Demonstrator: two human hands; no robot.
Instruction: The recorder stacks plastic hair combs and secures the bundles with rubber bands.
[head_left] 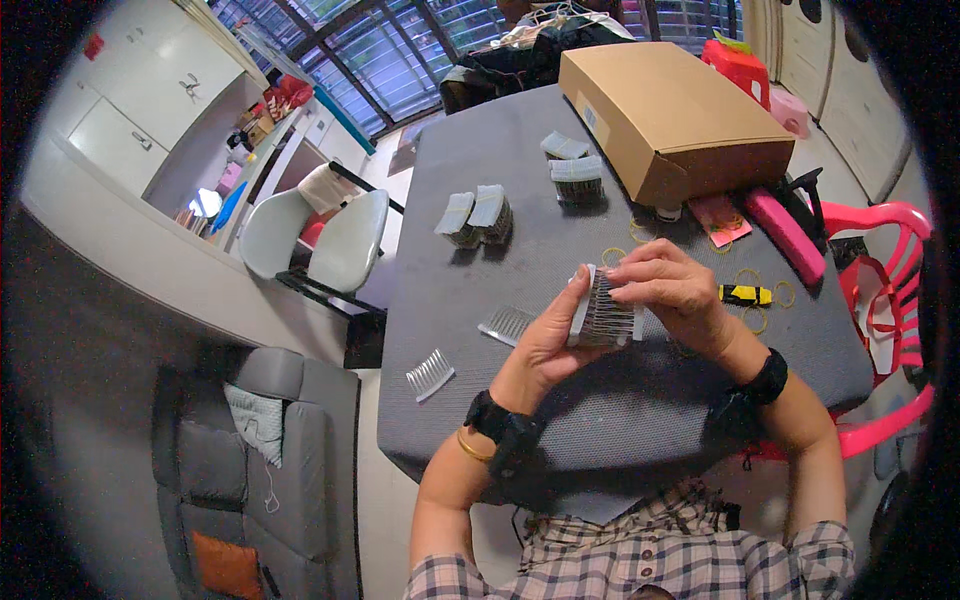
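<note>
Left hand [548, 348] was clamped round stack of combs [606, 312], thin-toothed, above tabletop [430, 320]; right hand [682, 288] met it, fingers bent at teeth. On grey, woven-textured tabletop lay two loose combs [431, 376], pale, translucent-looking. Four blocky bundles [490, 212] stood farther off, near one oblong cardboard box [690, 115]. One stubby yellow-and-black marker [745, 295] lay rightward.
</note>
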